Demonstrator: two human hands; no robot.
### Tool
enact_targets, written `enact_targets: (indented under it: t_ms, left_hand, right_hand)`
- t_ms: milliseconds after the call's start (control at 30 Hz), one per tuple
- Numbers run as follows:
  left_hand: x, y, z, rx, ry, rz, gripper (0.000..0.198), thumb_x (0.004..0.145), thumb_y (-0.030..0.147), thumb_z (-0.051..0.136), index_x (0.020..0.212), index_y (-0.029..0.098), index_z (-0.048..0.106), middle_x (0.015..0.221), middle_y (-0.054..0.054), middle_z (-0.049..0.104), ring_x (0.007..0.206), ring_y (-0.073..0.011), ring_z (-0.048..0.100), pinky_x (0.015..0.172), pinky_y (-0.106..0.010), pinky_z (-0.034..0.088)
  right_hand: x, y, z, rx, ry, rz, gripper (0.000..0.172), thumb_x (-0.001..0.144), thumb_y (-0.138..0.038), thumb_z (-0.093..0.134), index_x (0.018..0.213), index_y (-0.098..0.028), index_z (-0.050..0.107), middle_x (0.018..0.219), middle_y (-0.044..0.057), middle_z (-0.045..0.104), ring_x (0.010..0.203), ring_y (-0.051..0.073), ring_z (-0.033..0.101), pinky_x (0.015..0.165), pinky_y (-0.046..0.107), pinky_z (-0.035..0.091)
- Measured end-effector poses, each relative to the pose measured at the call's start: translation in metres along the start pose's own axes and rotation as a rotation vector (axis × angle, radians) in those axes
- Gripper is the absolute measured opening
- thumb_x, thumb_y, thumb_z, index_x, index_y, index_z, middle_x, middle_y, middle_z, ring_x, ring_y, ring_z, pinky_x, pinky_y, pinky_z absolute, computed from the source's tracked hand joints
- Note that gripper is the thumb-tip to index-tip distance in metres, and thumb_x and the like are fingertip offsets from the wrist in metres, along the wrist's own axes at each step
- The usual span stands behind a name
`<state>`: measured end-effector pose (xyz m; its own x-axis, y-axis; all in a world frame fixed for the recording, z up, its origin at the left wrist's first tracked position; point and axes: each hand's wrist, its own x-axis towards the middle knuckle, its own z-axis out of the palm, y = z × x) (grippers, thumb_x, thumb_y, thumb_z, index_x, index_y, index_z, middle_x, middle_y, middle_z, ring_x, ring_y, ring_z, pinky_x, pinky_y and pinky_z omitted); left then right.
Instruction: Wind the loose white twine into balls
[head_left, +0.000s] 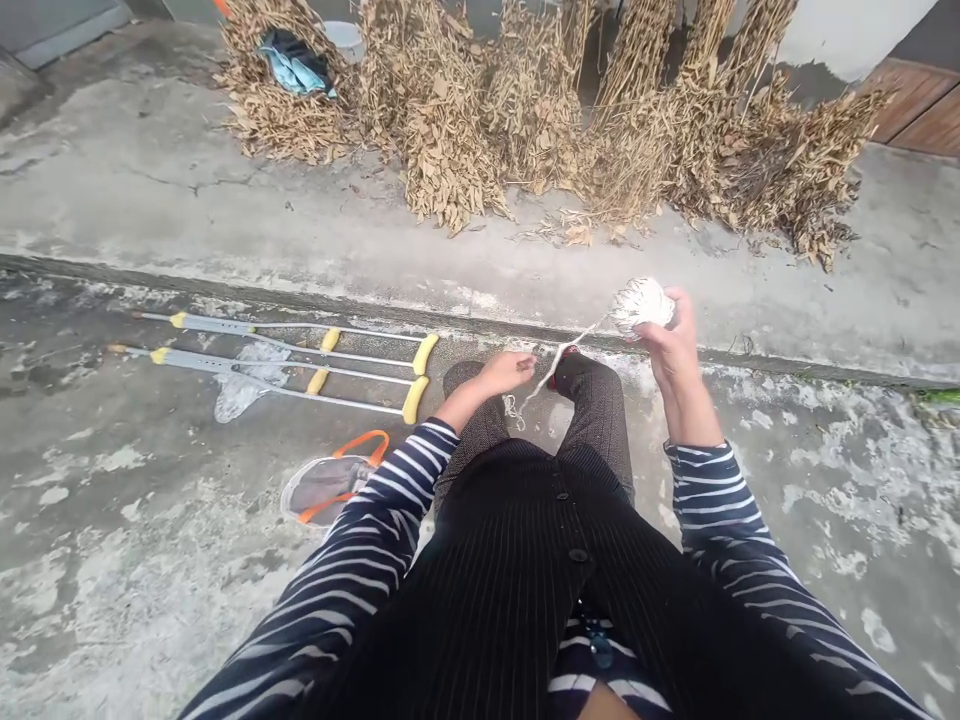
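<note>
Twine ball in right hand, left hand beside strand.

Sleeves: navy, white stripes. Vest: black pinstripe. Twine ball: white. Crutches: grey, yellow handles. Dried stalks: tan, top of frame.

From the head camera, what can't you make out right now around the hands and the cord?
Head view only:
Left hand: its curled fingers hide whether it grips the white cord strand.
Right hand: it covers part of the ball of white cord.
Clear bag: its contents are too blurred to name.
</note>
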<state>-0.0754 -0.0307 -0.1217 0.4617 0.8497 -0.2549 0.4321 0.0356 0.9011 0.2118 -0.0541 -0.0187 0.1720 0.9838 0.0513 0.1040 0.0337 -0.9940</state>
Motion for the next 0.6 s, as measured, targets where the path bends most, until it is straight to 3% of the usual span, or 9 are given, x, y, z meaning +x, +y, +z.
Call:
enact_targets:
  t_ms: [100, 200, 300, 433, 533, 600]
  left_hand:
    - [0.021, 0.035, 0.015, -0.048, 0.029, 0.056, 0.064, 0.082, 0.031, 0.071, 0.144, 0.019, 0.057, 0.147, -0.014, 0.060, 0.132, -0.0279, 0.059, 0.113, -0.042, 0.044]
    - [0.042, 0.075, 0.027, -0.208, 0.077, 0.262, 0.074, 0.079, 0.029, 0.076, 0.149, 0.022, 0.052, 0.151, -0.012, 0.058, 0.138, -0.0280, 0.055, 0.117, -0.040, 0.041]
    - [0.059, 0.096, 0.042, -0.346, 0.108, 0.340, 0.054, 0.078, 0.025, 0.077, 0.130, 0.017, 0.067, 0.135, -0.012, 0.070, 0.128, -0.0285, 0.062, 0.111, -0.040, 0.046]
    - [0.072, 0.092, 0.056, -0.486, 0.139, 0.294, 0.021, 0.080, 0.023, 0.075, 0.094, 0.008, 0.076, 0.100, -0.011, 0.080, 0.103, -0.0251, 0.071, 0.099, -0.038, 0.051]
    - [0.069, 0.082, 0.054, -0.518, 0.087, 0.255, 0.018, 0.083, 0.028, 0.071, 0.080, 0.010, 0.075, 0.084, -0.007, 0.078, 0.086, -0.0184, 0.071, 0.093, -0.033, 0.052]
    - [0.060, 0.076, 0.048, -0.499, 0.023, 0.235, 0.022, 0.086, 0.031, 0.067, 0.078, 0.012, 0.075, 0.082, -0.006, 0.078, 0.084, -0.0158, 0.070, 0.093, -0.030, 0.051]
  right_hand:
    - [-0.006, -0.002, 0.017, 0.165, -0.048, -0.033, 0.068, 0.055, -0.020, 0.077, 0.113, -0.029, 0.042, 0.118, 0.004, 0.056, 0.105, 0.024, 0.060, 0.071, 0.030, 0.056]
    - [-0.011, -0.006, 0.031, 0.215, -0.113, -0.037, 0.066, 0.053, -0.018, 0.079, 0.110, -0.028, 0.047, 0.108, 0.002, 0.058, 0.101, 0.023, 0.061, 0.075, 0.031, 0.056]
    - [-0.010, -0.010, 0.036, 0.201, -0.158, -0.046, 0.064, 0.055, -0.020, 0.080, 0.110, -0.029, 0.048, 0.106, 0.002, 0.059, 0.099, 0.023, 0.061, 0.075, 0.032, 0.057]
    - [-0.001, -0.017, 0.028, 0.160, -0.228, -0.072, 0.063, 0.061, -0.024, 0.081, 0.114, -0.030, 0.047, 0.108, 0.003, 0.058, 0.098, 0.023, 0.061, 0.072, 0.033, 0.056]
    - [0.011, -0.019, 0.018, 0.036, -0.257, -0.109, 0.060, 0.066, -0.032, 0.081, 0.115, -0.030, 0.046, 0.109, 0.004, 0.057, 0.097, 0.024, 0.060, 0.072, 0.035, 0.054]
    - [0.022, -0.018, 0.012, -0.086, -0.200, -0.163, 0.057, 0.069, -0.034, 0.080, 0.115, -0.029, 0.045, 0.111, 0.005, 0.054, 0.100, 0.025, 0.056, 0.075, 0.036, 0.052]
